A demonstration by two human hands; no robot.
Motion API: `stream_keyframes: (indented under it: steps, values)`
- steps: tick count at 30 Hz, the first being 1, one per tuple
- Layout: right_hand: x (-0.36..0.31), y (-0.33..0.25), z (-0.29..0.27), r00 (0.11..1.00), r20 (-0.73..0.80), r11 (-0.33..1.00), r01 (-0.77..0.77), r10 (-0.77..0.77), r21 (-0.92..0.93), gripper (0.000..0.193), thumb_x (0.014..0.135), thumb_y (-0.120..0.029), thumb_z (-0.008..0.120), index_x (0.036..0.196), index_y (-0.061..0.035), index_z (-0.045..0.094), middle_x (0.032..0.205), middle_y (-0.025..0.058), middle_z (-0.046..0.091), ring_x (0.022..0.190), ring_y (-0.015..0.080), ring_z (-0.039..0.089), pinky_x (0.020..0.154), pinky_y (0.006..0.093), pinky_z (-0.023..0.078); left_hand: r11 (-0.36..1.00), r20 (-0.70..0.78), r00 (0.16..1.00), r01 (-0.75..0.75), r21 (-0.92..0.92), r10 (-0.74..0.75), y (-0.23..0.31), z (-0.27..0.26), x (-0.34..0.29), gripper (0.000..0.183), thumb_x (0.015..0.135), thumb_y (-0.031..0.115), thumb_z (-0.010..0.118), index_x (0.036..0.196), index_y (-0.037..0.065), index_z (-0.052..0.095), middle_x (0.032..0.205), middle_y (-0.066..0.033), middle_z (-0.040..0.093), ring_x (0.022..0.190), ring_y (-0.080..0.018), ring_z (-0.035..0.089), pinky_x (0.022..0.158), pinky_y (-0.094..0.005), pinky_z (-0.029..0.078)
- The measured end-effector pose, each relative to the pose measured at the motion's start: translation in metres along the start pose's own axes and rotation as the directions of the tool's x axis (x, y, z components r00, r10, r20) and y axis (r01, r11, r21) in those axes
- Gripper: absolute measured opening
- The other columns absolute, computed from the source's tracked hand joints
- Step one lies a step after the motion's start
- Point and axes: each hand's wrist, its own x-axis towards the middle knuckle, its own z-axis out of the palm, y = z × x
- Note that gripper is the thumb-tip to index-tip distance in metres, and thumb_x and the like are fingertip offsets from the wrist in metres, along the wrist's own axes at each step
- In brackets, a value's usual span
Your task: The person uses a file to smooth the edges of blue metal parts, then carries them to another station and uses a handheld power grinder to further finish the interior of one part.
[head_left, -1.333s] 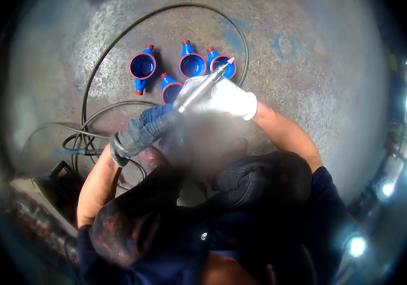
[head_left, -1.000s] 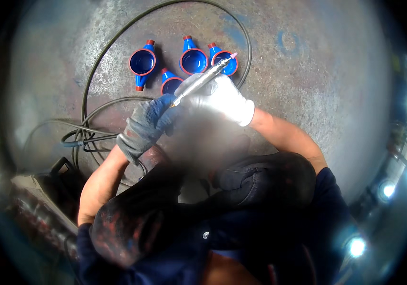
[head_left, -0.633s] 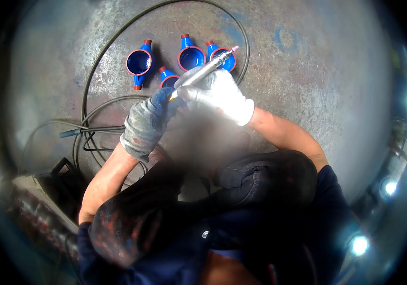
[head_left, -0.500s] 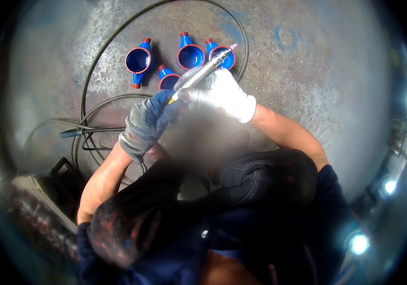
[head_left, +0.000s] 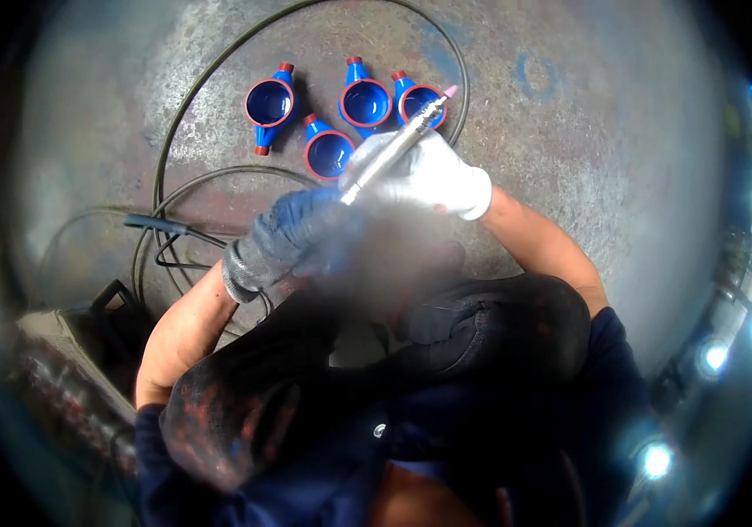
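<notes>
A slim silver pencil grinder (head_left: 404,142) with a pink conical grinding tip (head_left: 451,91) points up and to the right. My right hand (head_left: 436,178), in a white glove, is closed around its body. My left hand (head_left: 284,235), in a grey glove with blue on it, is near the grinder's lower end. Blur hides its fingers, so I cannot tell whether they touch the tool or hold anything. Beyond my hands several blue ring-shaped metal fittings with red rims and red stub ends lie on the floor, including a left one (head_left: 269,104) and a near one (head_left: 329,155).
A dark hose (head_left: 162,158) loops over the worn metal floor (head_left: 560,149) around the fittings. A cable with a dark grip (head_left: 155,224) lies left of my left hand. A dark box-like object (head_left: 112,303) stands at lower left. My bent knees (head_left: 499,316) are close below my hands.
My left hand has moved down and left from the grinder's lower end. The right hand and grinder have shifted slightly right and down in view, and the near fitting shows more fully.
</notes>
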Motion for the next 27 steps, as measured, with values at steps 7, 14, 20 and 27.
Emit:
stream_keyframes:
  steps: [7, 14, 20, 27]
  values:
    - [-0.006, -0.011, 0.009, 0.999, 0.048, 0.999, 0.012, -0.014, 0.029, 0.026, 0.082, -0.011, 0.082, 0.102, 0.0003, 0.071, 0.092, 0.0072, 0.073, 0.080, 0.0114, 0.068, 0.068, 0.0267, 0.056, 0.729, 0.177, 0.972, 0.235, -0.643, -0.157, 0.002, 0.025, -0.016, 0.043, 0.102, 0.047, 0.049, 0.102, 0.005, 0.058, 0.049, -0.0017, 0.048, 0.036, -0.0079, 0.037, 0.041, -0.0238, 0.030]
    - [-0.008, 0.043, 0.006, 0.992, -0.123, 0.997, 0.037, -0.028, 0.075, 0.033, 0.103, -0.034, 0.055, 0.113, -0.0033, 0.064, 0.100, 0.0095, 0.068, 0.097, 0.0198, 0.066, 0.085, 0.0342, 0.052, 0.960, -0.165, 0.986, 0.051, 0.277, -0.005, -0.041, -0.031, 0.009, 0.045, 0.102, 0.048, 0.051, 0.108, 0.006, 0.064, 0.077, -0.0031, 0.061, 0.063, -0.0109, 0.053, 0.060, -0.0269, 0.043]
    - [-0.016, 0.087, -0.017, 0.906, -0.232, 0.702, -0.094, 0.354, 0.706, 0.030, 0.104, -0.031, 0.051, 0.098, -0.0030, 0.060, 0.095, 0.0133, 0.067, 0.094, 0.0309, 0.067, 0.084, 0.0473, 0.055, 0.726, -0.760, 0.494, 0.318, 0.610, 0.422, -0.043, -0.146, 0.038, 0.070, 0.088, 0.054, 0.070, 0.130, 0.001, 0.056, 0.110, -0.0175, 0.069, 0.099, -0.0259, 0.067, 0.082, -0.0350, 0.053]
    - [-0.013, 0.082, -0.016, 0.910, -0.136, 0.558, -0.117, 0.391, 0.822, 0.023, 0.103, -0.028, 0.054, 0.099, -0.0063, 0.062, 0.060, -0.0045, 0.039, 0.049, 0.0093, 0.038, 0.049, 0.0294, 0.035, 0.895, -0.725, 0.688, 0.312, 0.319, 0.018, -0.082, -0.196, 0.087, 0.051, 0.089, 0.032, 0.064, 0.127, -0.001, 0.056, 0.112, -0.0152, 0.069, 0.100, -0.0266, 0.068, 0.087, -0.0376, 0.054]
